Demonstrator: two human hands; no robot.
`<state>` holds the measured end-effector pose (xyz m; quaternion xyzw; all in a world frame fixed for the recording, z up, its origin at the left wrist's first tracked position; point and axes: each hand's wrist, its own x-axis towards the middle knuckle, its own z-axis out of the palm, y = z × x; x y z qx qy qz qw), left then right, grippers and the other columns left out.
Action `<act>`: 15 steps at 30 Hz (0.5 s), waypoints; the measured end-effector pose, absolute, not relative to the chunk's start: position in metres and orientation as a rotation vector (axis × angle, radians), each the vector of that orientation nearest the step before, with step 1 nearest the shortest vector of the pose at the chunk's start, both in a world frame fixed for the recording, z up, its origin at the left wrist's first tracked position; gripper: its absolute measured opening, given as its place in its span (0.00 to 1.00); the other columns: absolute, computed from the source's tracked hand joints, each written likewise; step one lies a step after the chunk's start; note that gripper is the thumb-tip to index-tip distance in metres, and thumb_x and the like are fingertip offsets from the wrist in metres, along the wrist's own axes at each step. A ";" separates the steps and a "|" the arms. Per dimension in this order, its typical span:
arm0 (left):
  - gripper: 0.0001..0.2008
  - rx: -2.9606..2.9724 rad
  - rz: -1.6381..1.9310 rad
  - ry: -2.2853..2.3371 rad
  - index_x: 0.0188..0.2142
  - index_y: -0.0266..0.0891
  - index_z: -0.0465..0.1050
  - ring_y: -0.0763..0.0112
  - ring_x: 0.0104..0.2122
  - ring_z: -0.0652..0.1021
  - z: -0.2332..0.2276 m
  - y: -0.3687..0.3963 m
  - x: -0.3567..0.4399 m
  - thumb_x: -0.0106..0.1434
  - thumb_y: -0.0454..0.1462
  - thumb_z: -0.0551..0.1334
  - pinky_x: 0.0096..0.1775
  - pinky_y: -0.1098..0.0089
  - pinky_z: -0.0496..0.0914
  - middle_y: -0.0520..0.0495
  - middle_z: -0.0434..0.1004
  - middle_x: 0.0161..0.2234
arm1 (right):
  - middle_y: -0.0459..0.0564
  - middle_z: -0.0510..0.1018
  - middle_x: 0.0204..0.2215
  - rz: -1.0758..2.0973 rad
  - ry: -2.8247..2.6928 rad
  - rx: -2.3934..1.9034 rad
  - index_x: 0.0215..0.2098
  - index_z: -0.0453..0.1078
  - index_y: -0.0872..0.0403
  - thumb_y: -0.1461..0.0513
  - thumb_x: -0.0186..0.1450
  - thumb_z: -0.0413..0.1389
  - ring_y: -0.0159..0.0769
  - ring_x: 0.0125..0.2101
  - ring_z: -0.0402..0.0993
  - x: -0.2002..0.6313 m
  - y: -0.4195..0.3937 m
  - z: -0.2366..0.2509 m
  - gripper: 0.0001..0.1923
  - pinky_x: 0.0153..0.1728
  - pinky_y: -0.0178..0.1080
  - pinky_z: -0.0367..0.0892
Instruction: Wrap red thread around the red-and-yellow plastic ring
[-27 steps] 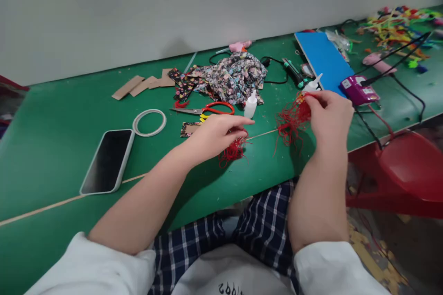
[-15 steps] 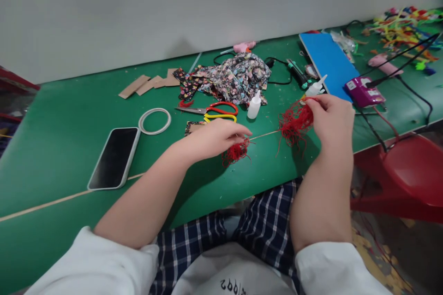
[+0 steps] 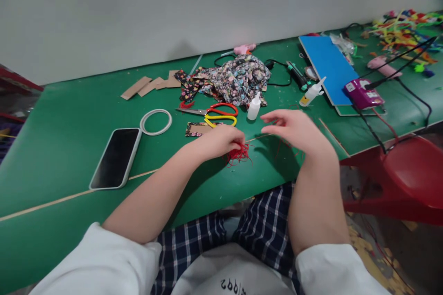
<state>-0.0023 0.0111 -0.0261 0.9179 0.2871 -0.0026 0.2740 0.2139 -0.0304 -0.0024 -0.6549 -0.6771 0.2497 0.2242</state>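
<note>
Right now left hand [image 3: 221, 140] fingers pinch the red thread tangle [image 3: 238, 153] on the green worktop [image 3: 69, 115] just below the scissors [image 3: 211, 111], right hand [image 3: 294, 130] fingers spread loose beside it; best teased apart slowly, bundle pinned down.

phone [image 3: 116, 158] | white ring [image 3: 155, 121] | scissors [image 3: 211, 110] | floral cloth [image 3: 235, 78] | glue bottle [image 3: 254, 106] | blue board [image 3: 327, 69]

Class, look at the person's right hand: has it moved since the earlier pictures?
Yes. The right hand has swung left, away from the blue board toward the white glue bottle, fingers now spread.
</note>
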 end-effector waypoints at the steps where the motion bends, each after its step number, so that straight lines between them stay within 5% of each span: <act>1: 0.06 2.428 0.052 0.780 0.36 0.39 0.72 0.70 0.33 0.74 -0.023 0.012 -0.004 0.60 0.33 0.57 0.34 0.73 0.63 0.50 0.75 0.32 | 0.46 0.80 0.37 0.887 -1.920 -1.730 0.41 0.75 0.49 0.54 0.54 0.61 0.32 0.29 0.73 0.205 -0.030 -0.003 0.17 0.28 0.34 0.68; 4: 0.06 2.300 0.206 0.844 0.38 0.40 0.68 0.72 0.28 0.72 -0.014 0.011 -0.007 0.60 0.36 0.58 0.30 0.74 0.62 0.54 0.72 0.27 | 0.46 0.80 0.34 1.292 -1.907 -1.575 0.41 0.74 0.51 0.55 0.55 0.59 0.30 0.25 0.74 0.185 -0.026 -0.008 0.16 0.23 0.32 0.70; 9: 0.08 2.176 0.288 0.841 0.39 0.41 0.64 0.74 0.26 0.71 -0.008 0.011 -0.009 0.59 0.35 0.58 0.30 0.74 0.62 0.56 0.71 0.26 | 0.47 0.78 0.24 1.334 -1.819 -1.541 0.30 0.74 0.55 0.60 0.58 0.56 0.30 0.24 0.75 0.181 -0.021 -0.014 0.07 0.29 0.33 0.73; 15: 0.08 2.151 0.330 0.873 0.39 0.41 0.64 0.72 0.27 0.72 -0.007 0.010 -0.010 0.59 0.35 0.57 0.31 0.73 0.62 0.56 0.73 0.27 | 0.49 0.80 0.33 1.403 -1.812 -1.486 0.37 0.73 0.54 0.57 0.57 0.58 0.32 0.30 0.76 0.178 -0.022 -0.014 0.12 0.27 0.33 0.74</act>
